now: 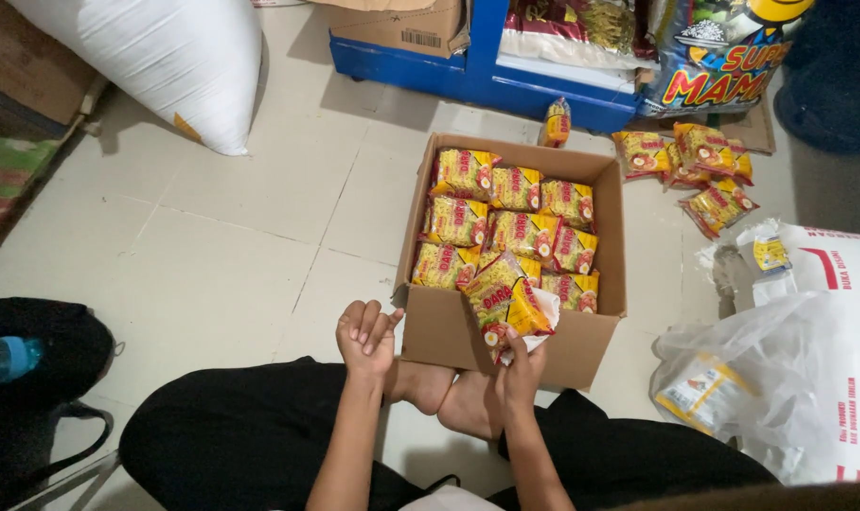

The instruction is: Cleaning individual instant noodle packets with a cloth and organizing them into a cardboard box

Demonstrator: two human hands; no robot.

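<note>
At the far left a plump white sack (165, 66) of woven plastic is leaning over the pale tiled floor (231, 237), and at the near left edge a black bag (32, 360) is sitting with a clear blue bottle (4, 358) lying against it. The person is sitting on the floor in black trousers with bare feet tucked against the box.

The left hand (366, 336) is hovering just beside the near left corner of the cardboard box (449, 326), its grip holding nothing, fingers loosely curled and bunched together, the thumb close to the box wall.

The box is brown, rectangular and open-topped, and it is filling most of the middle of the scene, packed with rows of glossy yellow noodle packets (520, 232) lying flat.

The right hand (520, 369) is pinching one crinkly yellow packet (505, 303) by its lower end, the grip closed on the wrapper, holding it tilted above the near rim of the box.

Farther right, a few loose packets (700, 166) are lying on the floor near a blue shelf base (468, 80), and a thin translucent plastic bag (761, 378) is slumping at the near right.
</note>
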